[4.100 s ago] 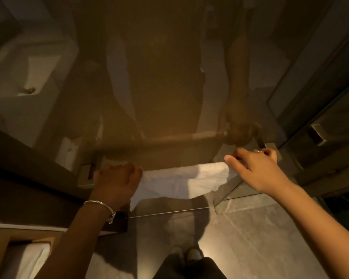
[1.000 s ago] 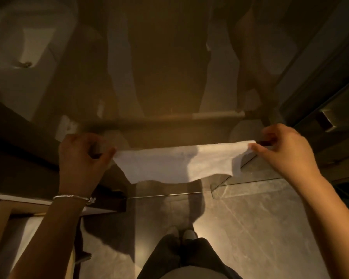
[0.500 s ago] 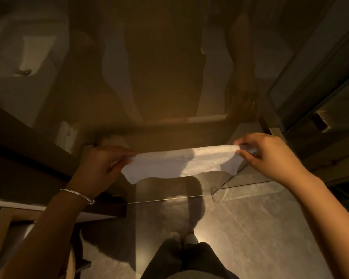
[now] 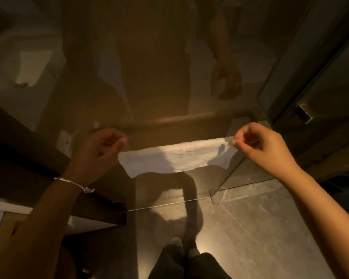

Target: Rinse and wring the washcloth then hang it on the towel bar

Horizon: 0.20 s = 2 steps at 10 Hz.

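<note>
Before glass panel [image 4: 149, 67] | white terry washcloth [image 4: 175, 156] stretched flat | both hands pinching

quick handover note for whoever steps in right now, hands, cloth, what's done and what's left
Left hand: pinching the left end of the washcloth.
Right hand: pinching the right end.
Washcloth: spread flat between both hands, draped at the glass panel; the towel bar itself is hard to make out under it.
Done: cloth is out of the sink and spread wide; rinsing and wringing cannot be confirmed from this view.
Left: check that it sits evenly over the bar, then let go with both hands.
</note>
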### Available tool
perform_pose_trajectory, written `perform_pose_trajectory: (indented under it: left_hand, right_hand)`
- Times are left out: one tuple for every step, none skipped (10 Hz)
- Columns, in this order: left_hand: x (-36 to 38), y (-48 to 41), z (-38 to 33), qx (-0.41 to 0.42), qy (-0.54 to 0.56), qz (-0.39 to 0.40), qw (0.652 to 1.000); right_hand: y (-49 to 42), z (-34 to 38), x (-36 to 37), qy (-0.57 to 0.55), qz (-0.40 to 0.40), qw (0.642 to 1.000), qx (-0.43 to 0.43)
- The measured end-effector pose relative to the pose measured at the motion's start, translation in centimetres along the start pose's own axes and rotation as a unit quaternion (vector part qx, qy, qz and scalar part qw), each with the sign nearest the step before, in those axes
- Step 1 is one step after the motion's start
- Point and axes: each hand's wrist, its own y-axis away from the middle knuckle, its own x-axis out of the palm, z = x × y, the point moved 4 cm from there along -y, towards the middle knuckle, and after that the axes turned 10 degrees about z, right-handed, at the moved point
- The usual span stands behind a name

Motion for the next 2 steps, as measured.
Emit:
perform_pose_trajectory:
  left_hand:
    - [0.2,2.1,-1.3,0.007,0.006,-0.05,0.999]
    - [1.5,4.2,-2.1,0.014,-0.011,-0.091,0.996]
  right_hand:
    - [1.5,0.1,0.0,-0.081,0.008,0.997,0.015]
    - [2.5,0.0,0.0,-0.133,0.025,0.991,0.008]
